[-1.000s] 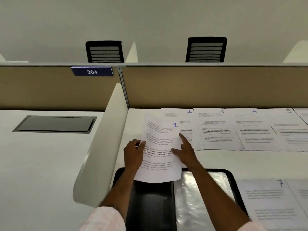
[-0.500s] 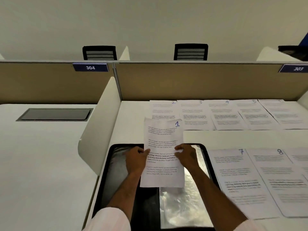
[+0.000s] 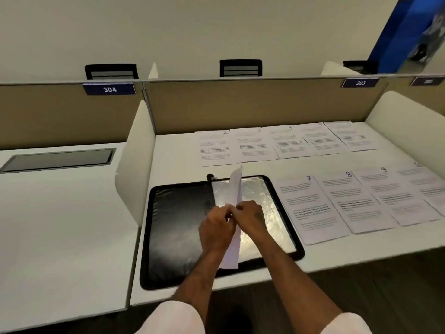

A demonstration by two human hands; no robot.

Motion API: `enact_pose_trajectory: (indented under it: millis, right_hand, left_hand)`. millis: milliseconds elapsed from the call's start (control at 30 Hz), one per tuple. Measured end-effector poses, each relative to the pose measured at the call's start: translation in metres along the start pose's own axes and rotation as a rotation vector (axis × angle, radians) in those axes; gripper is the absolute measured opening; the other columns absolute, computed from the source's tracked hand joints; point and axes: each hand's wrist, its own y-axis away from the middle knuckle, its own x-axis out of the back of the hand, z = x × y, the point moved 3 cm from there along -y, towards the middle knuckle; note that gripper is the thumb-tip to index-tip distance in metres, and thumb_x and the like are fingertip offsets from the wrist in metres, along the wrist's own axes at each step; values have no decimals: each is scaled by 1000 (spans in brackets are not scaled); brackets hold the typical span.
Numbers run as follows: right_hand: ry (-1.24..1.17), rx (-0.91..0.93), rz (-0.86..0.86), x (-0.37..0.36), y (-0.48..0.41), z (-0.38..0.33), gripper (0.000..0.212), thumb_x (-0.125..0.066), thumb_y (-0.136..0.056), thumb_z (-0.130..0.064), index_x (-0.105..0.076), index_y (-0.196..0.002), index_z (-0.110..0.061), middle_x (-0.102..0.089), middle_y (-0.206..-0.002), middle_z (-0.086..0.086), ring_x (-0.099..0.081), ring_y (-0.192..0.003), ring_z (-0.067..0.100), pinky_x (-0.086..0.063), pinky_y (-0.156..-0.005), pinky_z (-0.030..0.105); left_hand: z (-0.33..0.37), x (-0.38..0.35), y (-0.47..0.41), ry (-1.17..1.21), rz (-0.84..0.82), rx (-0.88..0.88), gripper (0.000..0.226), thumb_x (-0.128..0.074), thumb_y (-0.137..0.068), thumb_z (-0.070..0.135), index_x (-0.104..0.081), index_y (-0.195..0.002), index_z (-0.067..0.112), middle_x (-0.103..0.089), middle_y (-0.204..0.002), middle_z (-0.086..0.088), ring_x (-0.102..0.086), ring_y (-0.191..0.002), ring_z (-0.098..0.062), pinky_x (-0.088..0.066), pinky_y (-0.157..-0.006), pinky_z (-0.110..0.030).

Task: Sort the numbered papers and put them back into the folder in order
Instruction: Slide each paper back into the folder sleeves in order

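**Floppy sheet held edge-on over the open folder**

The left hand (image 3: 216, 229) and right hand (image 3: 250, 215) touch each other and pinch one sheet (image 3: 236, 186) at mid-length, above the folder (image 3: 178, 225). The paper looks light and limp, so it probably creases easily; holding both long edges should keep it flat for the clear sleeve (image 3: 261, 196). A near row of papers (image 3: 313, 208) lies right of the folder, a far row of papers (image 3: 252, 145) lies beyond it, and a divider (image 3: 134, 153) stands to its left.

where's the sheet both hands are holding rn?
Head view, centre: the held sheet stands edge-on over the open folder, pinched between left hand and right hand, left of sheet 7.
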Motion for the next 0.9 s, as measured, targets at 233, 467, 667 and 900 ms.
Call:
enact_pose_trajectory:
  millis: [233,467,667,900]
  right_hand:
    - [53,-18,32,31,27,23,25,-60,-90,-35,-67,-78,-15,-69,-82,3,-59,-67,14,-34,-50,17]
    - [41,88,-75,46,51,33,26,-57,-93,-37,-56,-76,-17,-58,-78,-3,-57,-71,12,-35,-54,18]
    - [73,118,-125,50,66,65,31,-61,-91,-43,-64,-99,-14,-64,-98,2,-60,-82,13,-46,-65,20]
    - [164,117,-133,58,72,96,32,-61,-93,-39,-62,-109,-11,-64,-108,6,-58,-85,14,-43,-69,20]
  left_hand:
    - [4,1,28,367,-116,138,38,-68,-78,48,-61,-110,29,-63,-105,9,-61,-91,-8,-57,-78,-30]
    - [2,-26,57,912,-501,881,80,-55,-69,85,-57,-127,28,-68,-118,-7,-69,-100,-27,-57,-88,-49]
    - [27,-49,92,1023,-384,1000,58,-60,-83,66,-67,-111,16,-74,-99,-12,-72,-91,-30,-58,-84,-51]
    - [43,-74,111,1002,-318,1025,69,-58,-77,73,-61,-121,20,-72,-106,-11,-71,-95,-30,-58,-86,-52]
